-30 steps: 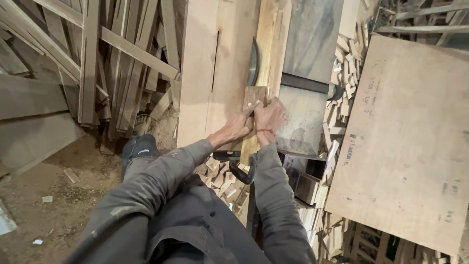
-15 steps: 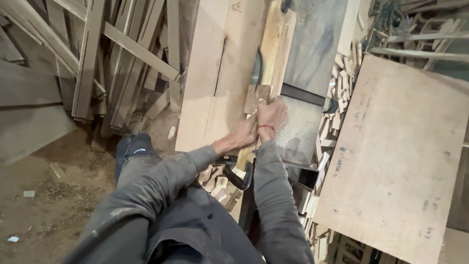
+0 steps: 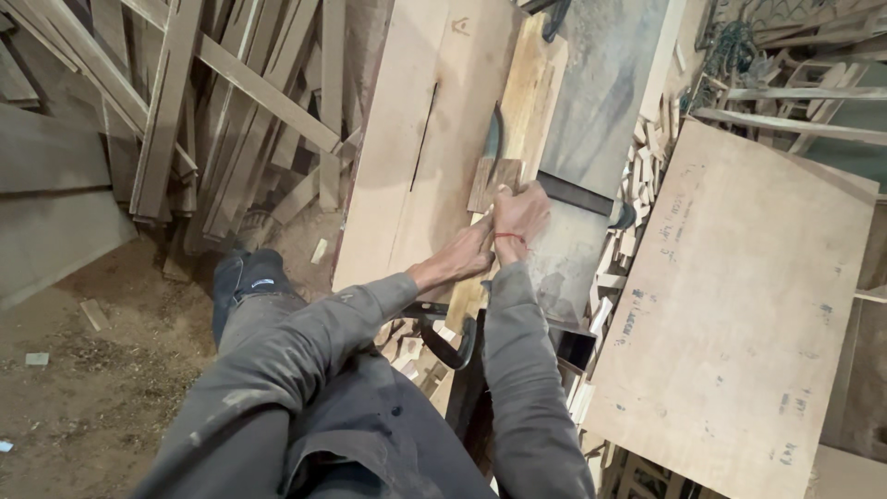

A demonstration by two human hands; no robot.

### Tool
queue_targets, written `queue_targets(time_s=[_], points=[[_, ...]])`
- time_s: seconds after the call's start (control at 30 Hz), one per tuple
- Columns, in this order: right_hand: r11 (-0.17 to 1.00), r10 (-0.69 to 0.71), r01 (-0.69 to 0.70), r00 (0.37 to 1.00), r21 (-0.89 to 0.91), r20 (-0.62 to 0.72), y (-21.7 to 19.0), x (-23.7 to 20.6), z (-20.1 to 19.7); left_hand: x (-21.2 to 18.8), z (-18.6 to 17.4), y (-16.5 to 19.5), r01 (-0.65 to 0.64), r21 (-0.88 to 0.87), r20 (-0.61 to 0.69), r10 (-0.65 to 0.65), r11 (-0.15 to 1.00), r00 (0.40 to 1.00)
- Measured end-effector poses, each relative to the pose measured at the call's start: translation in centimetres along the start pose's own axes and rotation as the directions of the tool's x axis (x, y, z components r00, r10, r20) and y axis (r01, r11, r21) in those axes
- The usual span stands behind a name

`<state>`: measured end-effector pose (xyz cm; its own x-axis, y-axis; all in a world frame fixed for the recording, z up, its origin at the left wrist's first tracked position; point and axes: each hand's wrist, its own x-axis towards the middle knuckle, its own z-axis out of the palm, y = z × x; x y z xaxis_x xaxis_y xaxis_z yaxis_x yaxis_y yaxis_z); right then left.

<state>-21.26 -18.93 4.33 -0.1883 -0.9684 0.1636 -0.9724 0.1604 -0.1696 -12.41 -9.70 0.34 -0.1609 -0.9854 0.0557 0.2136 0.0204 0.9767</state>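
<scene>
While both hands pressed a small block of wood (image 3: pixel 494 180) flat against the table (image 3: pixel 388 199), the cut was plainly the step in hand: the block sat just beside the curved saw blade (image 3: pixel 492 137) that rose through the tabletop, touching it or very nearly so (the exact contact was too small to tell). The right hand (image 3: pixel 523 217) lay over the near end of the block with its grip closed down on the wood, a red band at the wrist; the left hand (image 3: pixel 469 257) reached in from the side, fingers at the block's lower edge, steadying rather than clasping, so whether that grip wrapped the piece I could not tell. A long plank (image 3: pixel 527 88) lay along the table beyond the blade, and offcuts (image 3: pixel 637 166) were heaped to the right, near a big plywood sheet (image 3: pixel 739 305). By my judgement, the next move called for a slow, straight push with fingertips kept wide of the teeth.
</scene>
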Motion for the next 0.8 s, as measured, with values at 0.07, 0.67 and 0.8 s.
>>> queue_targets(time_s=[0.07, 0.67, 0.8], points=[[1.000, -0.007, 0.007, 1.000, 0.009, -0.008, -0.3, 0.4, 0.0, 0.4, -0.2, 0.5, 0.115, 0.002, 0.032, -0.115, 0.993, 0.993], [0.998, -0.057, 0.057, 0.998, -0.013, -0.015, -3.6, 5.6, 0.2, -4.3, -2.7, 1.6, 0.080, 0.097, 0.133, -0.093, 0.992, 0.987], [0.997, -0.070, 0.071, 0.997, 0.018, -0.027, -3.2, 7.6, -1.3, -7.5, -6.6, 4.0, 0.135, 0.075, 0.146, -0.144, 0.988, 0.979]])
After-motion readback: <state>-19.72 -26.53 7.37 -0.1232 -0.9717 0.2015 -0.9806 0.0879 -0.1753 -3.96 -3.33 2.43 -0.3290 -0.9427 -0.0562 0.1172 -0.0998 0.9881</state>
